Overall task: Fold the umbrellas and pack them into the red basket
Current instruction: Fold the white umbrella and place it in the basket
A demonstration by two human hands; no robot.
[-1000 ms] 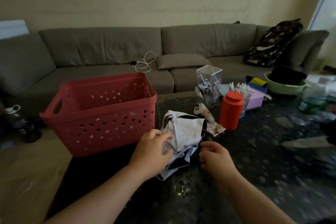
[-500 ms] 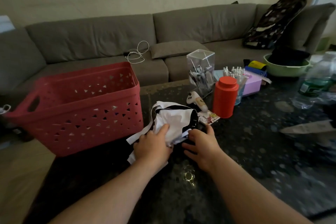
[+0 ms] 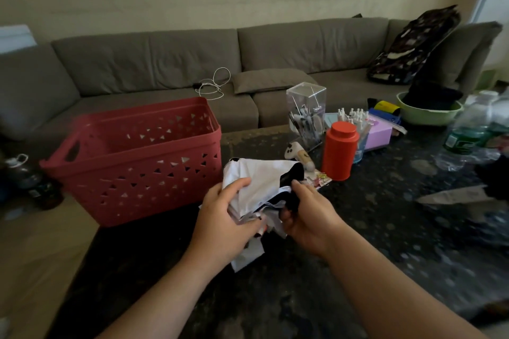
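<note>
Umbrella [image 3: 256, 187], white w/ black trim, is now lifted off the dark table [image 3: 385, 242] & bunched between both hands; half a sec ago it was pressed flat on the tabletop. Left hand [image 3: 223, 217] grasps the white canopy fabric, fingers curled round it. Right hand [image 3: 305, 212] pinches the black part on the other side. Red basket [image 3: 132, 162] sits just left, nothing visible inside. Judgement: folding is underway, packing not yet started.
</note>
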